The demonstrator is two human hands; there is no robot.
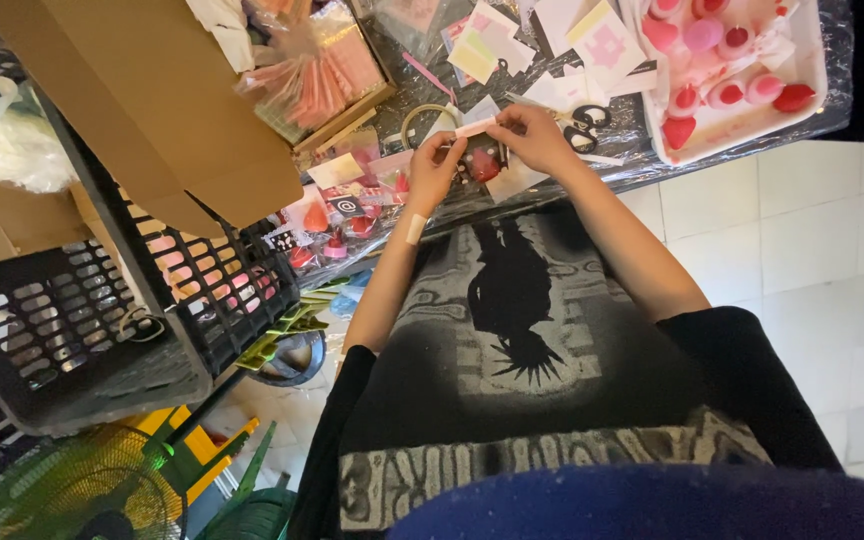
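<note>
- Cluttered craft table [592, 178], white floor tiles beside it.
- Both arms stretched forward at the table's near edge.
- Left hand [434, 168] and right hand [535, 135] pinch a small pale strip [476, 127], stretched between their fingertips.

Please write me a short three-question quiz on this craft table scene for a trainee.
1. True or false: both hands hold the same small pale strip.
2. Which thing lies on the table just beyond the right hand? A) black-handled scissors B) a hammer C) a stapler
3. What sits in the white tray at the far right of the table?

Key:
1. True; the left hand pinches one end and the right hand the other.
2. A.
3. Pink and red heart-shaped and rounded pieces.
</note>
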